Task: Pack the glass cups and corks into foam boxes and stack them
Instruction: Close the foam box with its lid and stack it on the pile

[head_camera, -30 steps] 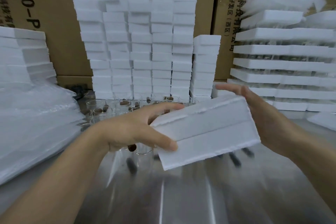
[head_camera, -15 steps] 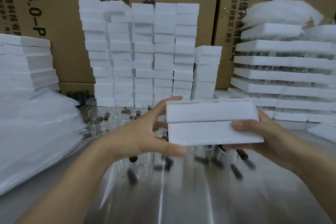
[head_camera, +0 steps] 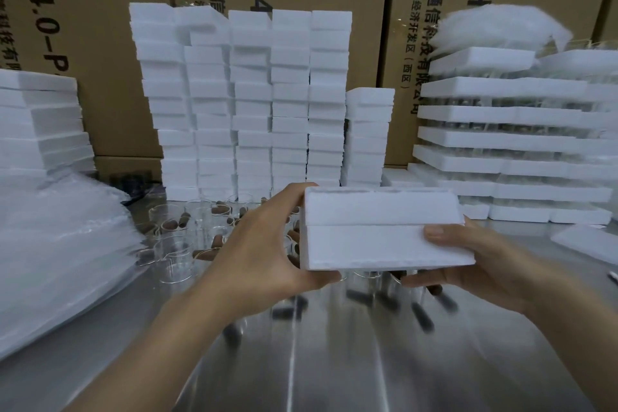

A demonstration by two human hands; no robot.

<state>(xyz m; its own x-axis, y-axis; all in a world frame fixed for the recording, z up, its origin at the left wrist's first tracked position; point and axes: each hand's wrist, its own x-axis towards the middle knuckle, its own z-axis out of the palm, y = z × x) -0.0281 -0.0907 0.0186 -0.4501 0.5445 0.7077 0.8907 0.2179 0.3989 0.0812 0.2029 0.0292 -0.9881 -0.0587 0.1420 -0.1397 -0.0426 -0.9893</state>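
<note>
Steel table (head_camera: 334,361), brushed and reflective; behind it, printed cardboard cartons (head_camera: 100,60) from wall to wall.

Held: one foam box (head_camera: 384,244), closed, with a seam running across its front, level above the table between our two hands. Our left hand (head_camera: 261,251) clamps its left end, one finger over the top and the thumb beneath. Our right hand (head_camera: 478,264) grips the right end, thumb on the front face and fingers under. Contents hidden.

Done, we judge: tall stacked foam boxes (head_camera: 254,100) beyond the left hand, and a short column (head_camera: 368,137) straight beyond the held box, the likely place for it.

Left: loose glass cups (head_camera: 174,251) and brown corks (head_camera: 172,223) on the table beside and beyond the left hand, with more under the box, blurred. Much remains.

Also: wide foam trays (head_camera: 501,140) layered beyond the right hand; plastic-wrapped foam (head_camera: 60,244) well outside the left hand.
</note>
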